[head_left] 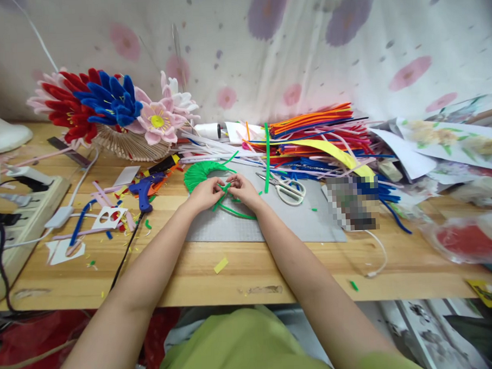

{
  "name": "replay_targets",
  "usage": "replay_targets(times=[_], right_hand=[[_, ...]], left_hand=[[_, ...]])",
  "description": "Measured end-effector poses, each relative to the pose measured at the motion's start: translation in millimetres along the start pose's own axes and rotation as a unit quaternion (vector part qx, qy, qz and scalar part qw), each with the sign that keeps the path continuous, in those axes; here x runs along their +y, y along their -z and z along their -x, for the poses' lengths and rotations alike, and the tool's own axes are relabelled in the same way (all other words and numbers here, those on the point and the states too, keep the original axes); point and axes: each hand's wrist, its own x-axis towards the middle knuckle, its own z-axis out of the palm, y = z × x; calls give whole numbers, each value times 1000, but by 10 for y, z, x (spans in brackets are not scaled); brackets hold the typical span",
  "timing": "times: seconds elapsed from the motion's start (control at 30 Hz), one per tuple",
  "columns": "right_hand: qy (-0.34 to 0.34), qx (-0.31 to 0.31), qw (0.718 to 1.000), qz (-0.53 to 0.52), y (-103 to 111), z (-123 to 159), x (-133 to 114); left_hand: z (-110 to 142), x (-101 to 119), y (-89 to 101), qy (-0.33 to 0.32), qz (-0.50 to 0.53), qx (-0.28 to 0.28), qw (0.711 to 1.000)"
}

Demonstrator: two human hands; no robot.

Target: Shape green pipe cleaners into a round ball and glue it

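Note:
Both hands meet over a grey mat (305, 222) on the wooden table. My left hand (209, 193) is closed in a pinch on a green pipe cleaner (225, 188), and my right hand (243, 190) pinches it from the other side. A green ring (196, 176), densely wrapped on its left part, lies beneath and beside the hands; its lower right part shows as a thin curve. Just right of my right hand lie white-handled scissors (291, 190). Another green pipe cleaner (267, 159) lies upright in view behind them.
Bundles of coloured pipe cleaners (320, 127) fill the back right. Pipe-cleaner flowers (112, 103) stand at the back left. A blue glue gun (144, 190), paper scraps (67, 251) and a power strip (47, 209) with cables are on the left. A pixelated item (352, 204) lies right.

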Motion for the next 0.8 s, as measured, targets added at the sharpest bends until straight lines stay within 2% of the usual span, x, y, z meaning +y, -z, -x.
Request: replay_targets(times=[0.13,0.27,0.4,0.47,0.6,0.8], right_hand=[[18,18,1000,8,-7,4,12],[-3,3,1000,2,6,12,-17],[-11,-2,1000,7,33,3,-24],[1,1,999,37,61,1,1],[23,-5,996,85,142,24,52],[12,-43,999,22,219,51,44]], left_hand=[[-5,-33,-9,29,41,13,999],[14,76,30,27,-32,-1,999],[-31,190,25,-34,-163,2,986],[-74,204,5,-65,-193,-11,979],[-134,171,-37,-77,-187,-17,979],[-120,120,-53,-97,-179,-28,979]])
